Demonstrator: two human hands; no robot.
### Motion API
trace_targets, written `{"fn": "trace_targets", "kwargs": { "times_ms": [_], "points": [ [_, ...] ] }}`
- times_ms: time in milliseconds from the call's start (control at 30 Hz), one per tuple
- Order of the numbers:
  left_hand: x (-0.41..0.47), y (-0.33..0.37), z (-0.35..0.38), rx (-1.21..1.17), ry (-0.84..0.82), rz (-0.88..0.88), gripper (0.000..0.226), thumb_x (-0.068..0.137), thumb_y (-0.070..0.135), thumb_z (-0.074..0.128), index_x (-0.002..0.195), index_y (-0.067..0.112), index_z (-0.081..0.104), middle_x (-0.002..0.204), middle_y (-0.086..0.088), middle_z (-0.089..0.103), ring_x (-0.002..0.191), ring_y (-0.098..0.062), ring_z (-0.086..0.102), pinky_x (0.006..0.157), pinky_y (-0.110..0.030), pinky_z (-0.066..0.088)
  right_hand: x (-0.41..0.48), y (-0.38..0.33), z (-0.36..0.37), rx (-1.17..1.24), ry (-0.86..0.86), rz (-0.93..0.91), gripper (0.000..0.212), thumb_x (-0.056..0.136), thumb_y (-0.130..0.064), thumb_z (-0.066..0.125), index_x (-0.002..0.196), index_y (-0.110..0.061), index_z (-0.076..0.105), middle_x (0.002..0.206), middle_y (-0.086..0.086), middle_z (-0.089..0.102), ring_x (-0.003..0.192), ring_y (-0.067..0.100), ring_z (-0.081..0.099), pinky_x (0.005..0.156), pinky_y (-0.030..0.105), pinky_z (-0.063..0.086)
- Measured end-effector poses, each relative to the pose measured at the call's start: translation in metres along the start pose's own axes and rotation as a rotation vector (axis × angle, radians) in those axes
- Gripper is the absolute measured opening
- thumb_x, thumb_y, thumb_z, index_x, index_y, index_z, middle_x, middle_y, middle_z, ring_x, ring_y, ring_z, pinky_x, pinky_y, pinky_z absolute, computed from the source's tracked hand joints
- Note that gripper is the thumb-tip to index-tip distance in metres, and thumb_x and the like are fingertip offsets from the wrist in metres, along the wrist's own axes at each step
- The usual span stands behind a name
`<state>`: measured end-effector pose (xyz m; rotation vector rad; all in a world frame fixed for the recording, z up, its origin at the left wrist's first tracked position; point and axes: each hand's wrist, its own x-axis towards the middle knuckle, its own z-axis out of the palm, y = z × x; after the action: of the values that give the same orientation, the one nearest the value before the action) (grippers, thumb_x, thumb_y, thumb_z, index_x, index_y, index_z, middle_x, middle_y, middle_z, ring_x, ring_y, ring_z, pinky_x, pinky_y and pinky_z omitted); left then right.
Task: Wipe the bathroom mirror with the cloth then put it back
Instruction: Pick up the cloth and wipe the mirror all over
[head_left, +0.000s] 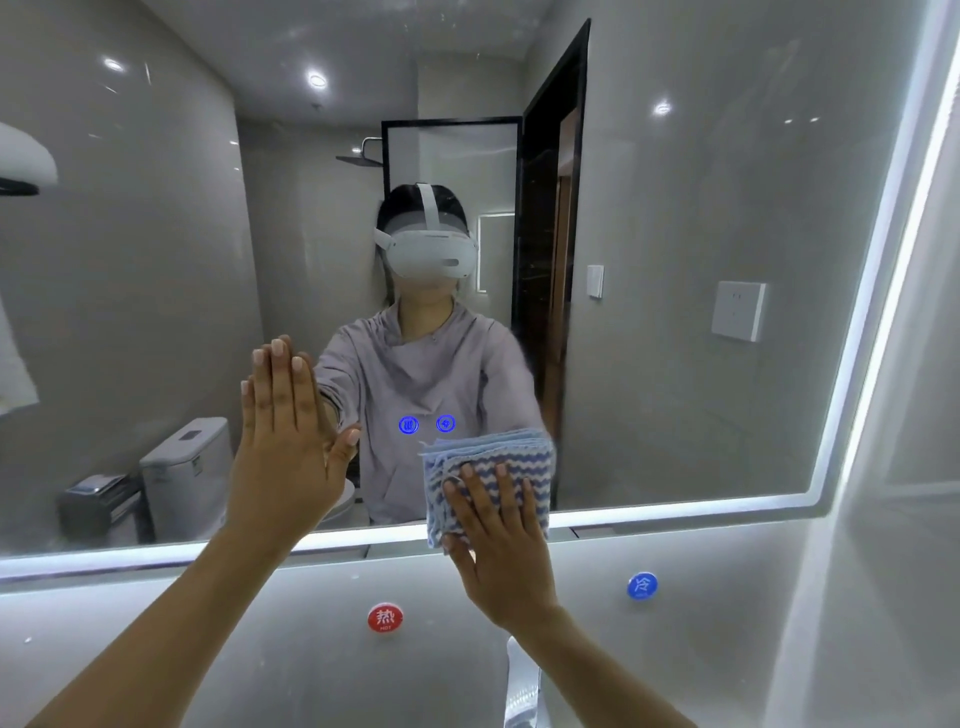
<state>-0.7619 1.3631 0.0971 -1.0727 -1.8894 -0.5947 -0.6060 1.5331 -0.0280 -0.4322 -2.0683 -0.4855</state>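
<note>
The person is wiping low on the mirror (675, 260). The right hand (498, 540) is lying flat over the folded blue-and-white cloth (493, 467), fingers straight and spread, pressing it to the glass rather than clutching it. A flat palm is likely spreading the pressure across the whole pad. The cloth is sitting at about 6 o'clock on the mirror, its lower part overlapping the lit strip (675, 506) along the bottom edge.

The left hand (283, 441) is also open and gripping nothing. It is resting palm-first against the glass at about 8 o'clock, fingers straight and close together, probably bracing the body for the reach. It is likely leaving prints there, so that patch is going to need a pass too.

Two glowing blue touch buttons (409, 425) are showing on the mirror just at 11 o'clock from the cloth — a sweep over them might trigger them. On the wall below, a red hot-water sticker (385, 617) is sitting at 7 o'clock from the right hand and a blue cold-water sticker (642, 585) at 4 o'clock. The tap (522, 686) is rising under the right wrist, crowding any downward stroke. Most of the glass is lying above, out toward 12 and 2 o'clock.
</note>
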Motion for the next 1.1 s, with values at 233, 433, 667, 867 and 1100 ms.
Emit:
{"fn": "trace_targets", "kwargs": {
  "times_ms": [233,433,667,867,1100],
  "points": [
    [0.002,-0.002,0.002,0.040,-0.026,-0.021,0.088,0.089,0.054,0.025,0.147,-0.010,0.006,0.157,-0.026,0.000,0.147,-0.038,-0.002,0.120,-0.046,0.002,0.002,0.014,-0.006,0.021,0.021,-0.044,0.055,0.097,-0.045,0.037,0.149,-0.028,0.025,0.157,-0.007,0.022,0.149,0.021,0.007,0.121,0.040,0.004],
    [0.001,0.000,0.001,0.048,-0.020,-0.028,0.088,0.092,0.057,0.019,0.146,-0.011,0.005,0.157,-0.027,0.000,0.147,-0.039,-0.003,0.120,-0.045,-0.001,-0.009,0.062,-0.013,0.007,0.017,-0.065,0.052,0.100,-0.045,0.031,0.149,-0.029,0.025,0.157,-0.008,0.022,0.149,0.022,0.007,0.120,0.043,0.010],
    [0.002,0.001,-0.001,0.068,-0.016,-0.038,0.088,0.092,0.059,0.016,0.146,-0.011,0.006,0.157,-0.027,0.000,0.147,-0.039,-0.003,0.120,-0.043,-0.002,-0.025,0.134,-0.027,-0.015,0.030,-0.030,0.054,0.102,-0.045,0.025,0.153,-0.030,0.012,0.162,-0.009,0.004,0.149,0.024,0.006,0.119,0.046,0.011],
    [0.001,0.001,0.000,0.075,-0.023,-0.035,0.090,0.092,0.060,0.013,0.146,-0.012,0.006,0.156,-0.028,0.000,0.146,-0.040,-0.003,0.120,-0.046,0.001,-0.042,0.197,-0.043,-0.030,-0.048,0.112,0.057,0.102,-0.048,0.017,0.154,-0.029,0.004,0.162,-0.004,0.000,0.149,0.029,0.003,0.120,0.047,0.008],
    [0.001,0.003,-0.002,0.055,-0.024,-0.031,0.089,0.092,0.058,0.014,0.145,-0.013,0.006,0.156,-0.028,0.000,0.146,-0.040,-0.002,0.120,-0.049,0.005,-0.052,0.225,-0.058,0.032,-0.087,0.324,0.061,0.100,-0.053,0.012,0.154,-0.027,0.000,0.162,-0.002,-0.003,0.145,0.038,0.008,0.120,0.045,0.003]
  ]
}}
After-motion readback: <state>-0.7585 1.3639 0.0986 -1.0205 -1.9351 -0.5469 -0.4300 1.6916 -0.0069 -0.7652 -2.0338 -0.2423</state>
